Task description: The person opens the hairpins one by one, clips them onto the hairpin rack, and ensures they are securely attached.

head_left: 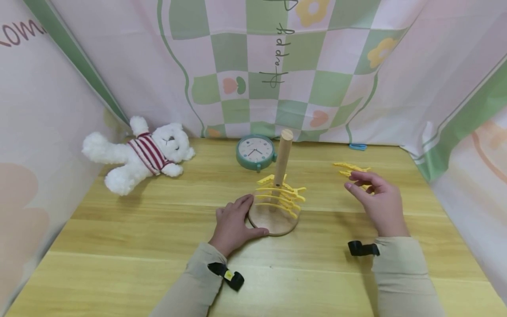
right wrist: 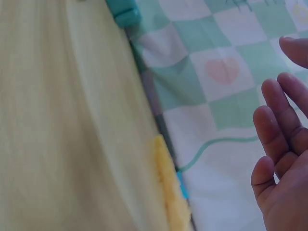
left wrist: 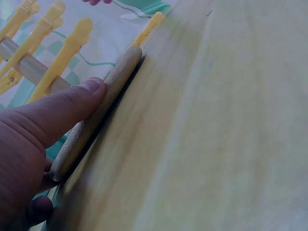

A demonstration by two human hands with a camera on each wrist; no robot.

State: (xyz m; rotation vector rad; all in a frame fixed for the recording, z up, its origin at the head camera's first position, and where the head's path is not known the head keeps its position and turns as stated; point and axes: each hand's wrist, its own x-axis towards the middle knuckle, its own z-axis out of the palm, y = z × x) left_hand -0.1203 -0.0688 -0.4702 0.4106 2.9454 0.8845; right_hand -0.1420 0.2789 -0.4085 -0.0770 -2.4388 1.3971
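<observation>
My left hand (head_left: 233, 224) grips the rim of a wooden stand's round base (head_left: 273, 224), thumb in front and fingers at the left side. A wooden post (head_left: 283, 154) rises from the base. Several slim yellow clips (head_left: 294, 206) with forked ends, much like alligator hair clips, sit one above another on its lower part. The left wrist view shows my thumb (left wrist: 72, 106) pressed on the rim, close to the clips. Over at the right, my right hand (head_left: 380, 198) hovers by loose yellow clips (head_left: 352, 167), partly hiding them. Its fingers are loosely bent, and nothing shows between them.
Behind the stand lies a round green clock (head_left: 255, 152). A white teddy bear (head_left: 144, 154) in a striped shirt lies at the back left. A small blue clip (head_left: 358, 146) is by the table's back edge, where a checked curtain (head_left: 261, 105) hangs.
</observation>
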